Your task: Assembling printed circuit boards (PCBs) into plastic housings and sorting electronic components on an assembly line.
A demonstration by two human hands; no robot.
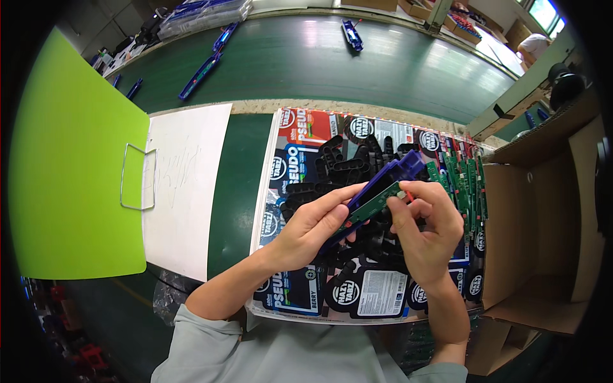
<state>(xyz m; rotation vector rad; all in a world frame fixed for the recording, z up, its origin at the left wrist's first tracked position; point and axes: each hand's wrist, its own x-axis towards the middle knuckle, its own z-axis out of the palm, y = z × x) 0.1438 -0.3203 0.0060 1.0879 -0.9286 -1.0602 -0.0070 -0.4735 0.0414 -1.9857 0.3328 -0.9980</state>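
Over black parts (pixel 348 166), gripping shell (pixel 408 166) and board (pixel 375 203) in curled left hand (pixel 313 225), pinching board's end in right hand (pixel 429 223); perhaps risking cracks through uneven pressing.

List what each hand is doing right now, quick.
Left hand: closed, holding the blue plastic housing.
Right hand: closed, thumb and forefinger pinching the far end of the green circuit board.

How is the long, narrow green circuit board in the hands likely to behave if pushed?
The long, narrow green circuit board looks thin and straight, so probably light and fairly stiff. The small whitish block at its end may be fragile. Being flat, it seems unlikely to roll.
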